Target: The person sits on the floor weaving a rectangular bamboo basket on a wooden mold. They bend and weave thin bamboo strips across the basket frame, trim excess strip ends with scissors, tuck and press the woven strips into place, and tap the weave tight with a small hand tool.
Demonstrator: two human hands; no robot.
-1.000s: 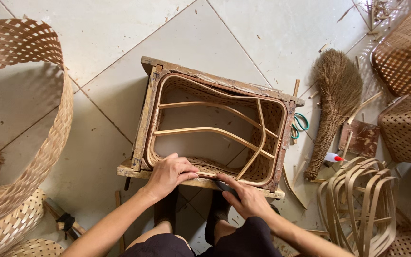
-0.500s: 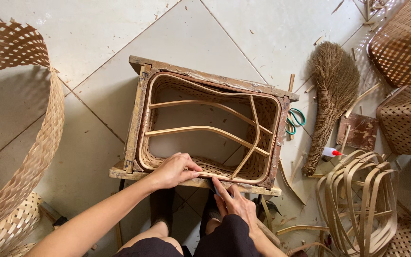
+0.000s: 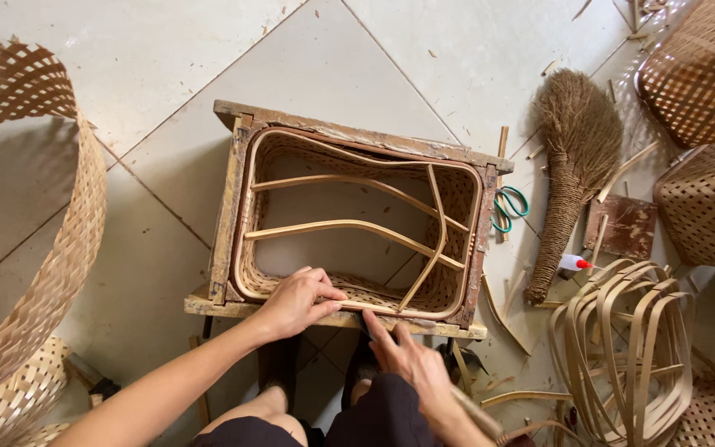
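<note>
Pale floor tiles carry a wooden frame (image 3: 349, 223) whose near edge is gripped by the left hand (image 3: 295, 302), while the right hand (image 3: 407, 356), fingers stretched, presses a thin strip (image 3: 391, 310) that could be snapped or slip loose if bent hard.

Both forearms are bare, no sleeves, watch or bracelet on either wrist. The left hand (image 3: 295, 300) and the right hand (image 3: 407, 358) carry no gloves or rings. Dark clothing covers the lap (image 3: 374, 418), and the knees below it are bare.
</note>
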